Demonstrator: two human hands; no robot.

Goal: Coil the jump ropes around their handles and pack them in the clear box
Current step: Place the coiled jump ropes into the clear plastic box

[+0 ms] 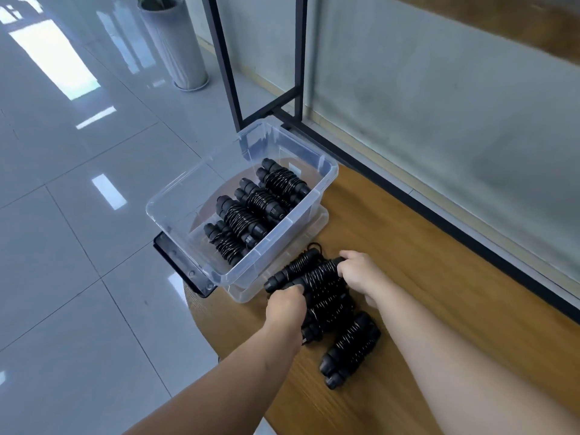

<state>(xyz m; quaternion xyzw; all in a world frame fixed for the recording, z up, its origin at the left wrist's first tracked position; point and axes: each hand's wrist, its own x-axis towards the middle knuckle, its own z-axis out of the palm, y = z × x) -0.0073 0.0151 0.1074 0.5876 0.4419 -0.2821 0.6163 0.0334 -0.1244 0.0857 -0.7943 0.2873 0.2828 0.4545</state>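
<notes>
Gripping a coiled jump rope bundle [320, 277] at both ends, the person holds it low over the round wooden table [423, 262], just in front of the clear box [175, 196]. Their left hand [287, 304] is curled around the near end of the bundle, and their right hand [361, 273] pinches the far end with fingers bent over it. Another wound bundle [295, 268] lies right beside the held one, toward the box, and 1 more bundle [350, 350] rests on the table near the person, between the forearms. The box sits on its clear lid [317, 222] at the table's edge and holds 4 wound bundles [251, 211] lying side by side in a row along its right half. Behind it stands a black metal frame [266, 108] against a frosted glass wall.
</notes>
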